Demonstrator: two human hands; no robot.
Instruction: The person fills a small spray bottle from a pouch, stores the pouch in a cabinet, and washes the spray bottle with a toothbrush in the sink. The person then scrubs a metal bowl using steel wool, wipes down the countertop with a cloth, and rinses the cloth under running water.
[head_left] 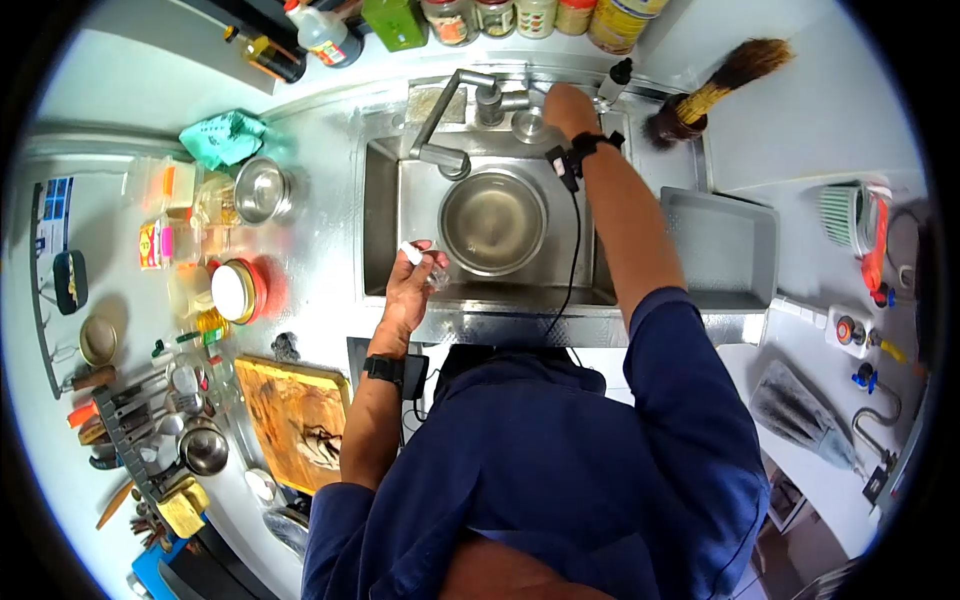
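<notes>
My left hand (405,290) is closed around a small clear bottle with a white top (412,254), held over the front left of the steel sink (380,230). A round metal bowl (493,222) with liquid in it sits in the sink, to the right of that hand. My right hand (570,108) reaches to the back of the sink, beside the grey faucet (489,103). Its fingers are hidden from above, so I cannot see whether they grip anything. Just left of it is a small round clear or metallic item (528,125).
Jars (450,22) and bottles line the back ledge. A brown brush (735,78) stands at the back right, and a grey tray (720,250) lies right of the sink. Left are containers, a steel bowl (262,190) and a wooden cutting board (290,425). A black cable (574,260) hangs from my right wrist.
</notes>
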